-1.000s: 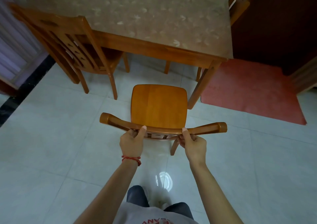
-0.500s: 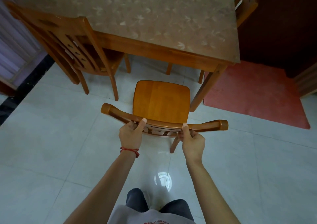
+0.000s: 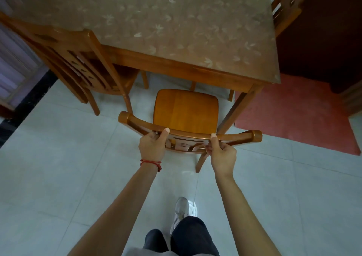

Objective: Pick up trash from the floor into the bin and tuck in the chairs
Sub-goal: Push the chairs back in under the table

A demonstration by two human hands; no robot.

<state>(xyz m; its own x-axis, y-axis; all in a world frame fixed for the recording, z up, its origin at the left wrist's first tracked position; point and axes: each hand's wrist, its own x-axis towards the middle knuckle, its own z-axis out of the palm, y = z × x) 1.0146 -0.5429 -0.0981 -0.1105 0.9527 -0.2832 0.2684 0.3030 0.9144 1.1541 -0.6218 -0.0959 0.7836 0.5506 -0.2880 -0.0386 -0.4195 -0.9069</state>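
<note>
Chair: the near chair (image 3: 186, 111) stands facing the tabletop (image 3: 156, 26), its seat front just reaching under the near edge and most of the seat not yet under.
Left hand: the left hand (image 3: 151, 147) grips the curved top rail (image 3: 188, 136), thumb on top and fingers curled beneath, so it can both lift and push.
Right hand: the right hand (image 3: 222, 153) holds the same rail to the right in a matching closed grip; the two grips either side of centre likely keep the chair square.
Clearance: the table leg (image 3: 238, 108) stands just right of the seat, so the push needs a straight line.
Neighbour: a second chair (image 3: 78, 63) on the left sits partly tucked.
Floor: the pale tiled floor (image 3: 58, 167) near the chair shows no trash; no bin is in view.
</note>
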